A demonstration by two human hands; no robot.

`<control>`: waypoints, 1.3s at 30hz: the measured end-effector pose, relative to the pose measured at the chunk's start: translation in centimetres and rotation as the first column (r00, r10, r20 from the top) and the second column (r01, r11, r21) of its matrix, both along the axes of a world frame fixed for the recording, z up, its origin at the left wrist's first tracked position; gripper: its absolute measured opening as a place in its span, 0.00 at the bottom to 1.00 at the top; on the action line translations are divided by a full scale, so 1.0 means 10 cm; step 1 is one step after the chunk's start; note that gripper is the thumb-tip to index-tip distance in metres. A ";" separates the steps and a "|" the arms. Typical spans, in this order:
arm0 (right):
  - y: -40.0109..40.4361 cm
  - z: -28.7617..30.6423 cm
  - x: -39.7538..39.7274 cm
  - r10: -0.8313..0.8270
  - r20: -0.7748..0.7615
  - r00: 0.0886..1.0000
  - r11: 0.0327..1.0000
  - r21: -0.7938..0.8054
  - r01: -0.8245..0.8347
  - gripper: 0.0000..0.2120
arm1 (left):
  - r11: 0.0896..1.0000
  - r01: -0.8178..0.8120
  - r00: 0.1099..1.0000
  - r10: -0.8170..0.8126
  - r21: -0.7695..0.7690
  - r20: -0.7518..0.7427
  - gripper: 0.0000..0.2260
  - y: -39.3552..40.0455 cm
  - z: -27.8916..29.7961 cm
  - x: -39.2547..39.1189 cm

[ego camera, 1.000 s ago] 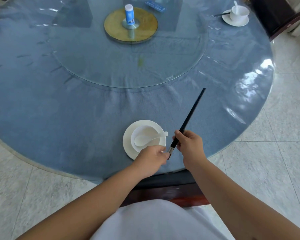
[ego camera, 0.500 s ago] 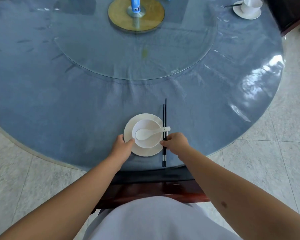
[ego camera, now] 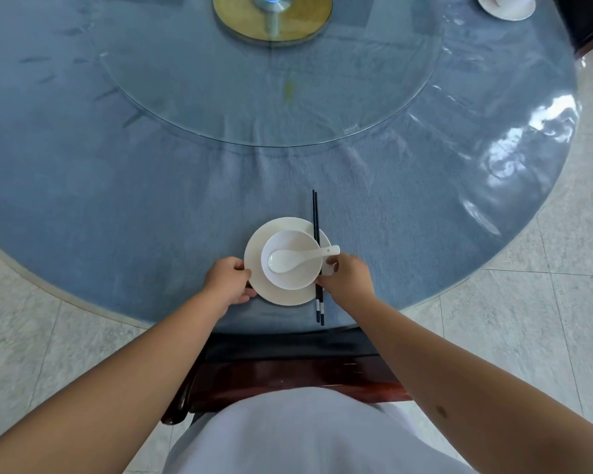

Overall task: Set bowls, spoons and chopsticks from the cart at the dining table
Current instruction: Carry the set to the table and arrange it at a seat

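At the table's near edge, both hands (ego camera: 229, 281) (ego camera: 347, 280) grip the plate (ego camera: 286, 295) from either side.

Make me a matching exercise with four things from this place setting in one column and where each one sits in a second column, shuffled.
Things:
1. white ceramic spoon
2. small white bowl
3. black chopsticks pair
4. round gold disc

Places:
A. on the white saucer plate
B. middle of the round glass turntable
C. scoop in the bowl, handle over its right rim
D. across the plate's right edge, pointing toward the table centre

Pairs: 1-C, 2-A, 3-D, 4-B
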State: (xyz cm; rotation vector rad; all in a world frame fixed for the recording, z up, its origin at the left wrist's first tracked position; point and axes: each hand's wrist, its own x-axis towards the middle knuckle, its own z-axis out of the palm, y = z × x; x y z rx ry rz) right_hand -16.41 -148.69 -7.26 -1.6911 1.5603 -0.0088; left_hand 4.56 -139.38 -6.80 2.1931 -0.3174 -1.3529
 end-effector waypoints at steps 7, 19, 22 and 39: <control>-0.08 -0.05 0.06 -0.128 0.063 0.990 0.984 0.136 0.119 0.08 | 0.999 0.009 1.000 -0.010 -0.038 -0.021 0.07 -0.02 -0.10 0.09; -0.24 -0.04 0.13 -0.191 0.021 0.981 0.976 0.113 0.188 0.12 | 0.997 0.051 0.998 -0.049 -0.065 0.029 0.05 -0.14 -0.15 0.11; -0.23 -0.06 0.10 -0.190 0.048 0.981 0.980 0.073 0.186 0.09 | 0.989 0.142 0.954 -0.127 -0.037 0.270 0.14 -0.14 -0.08 0.10; -0.29 -0.07 0.12 -0.292 0.070 0.954 0.949 0.144 0.280 0.16 | 0.736 0.662 0.648 -0.467 -0.140 0.602 0.24 -0.23 0.08 -0.20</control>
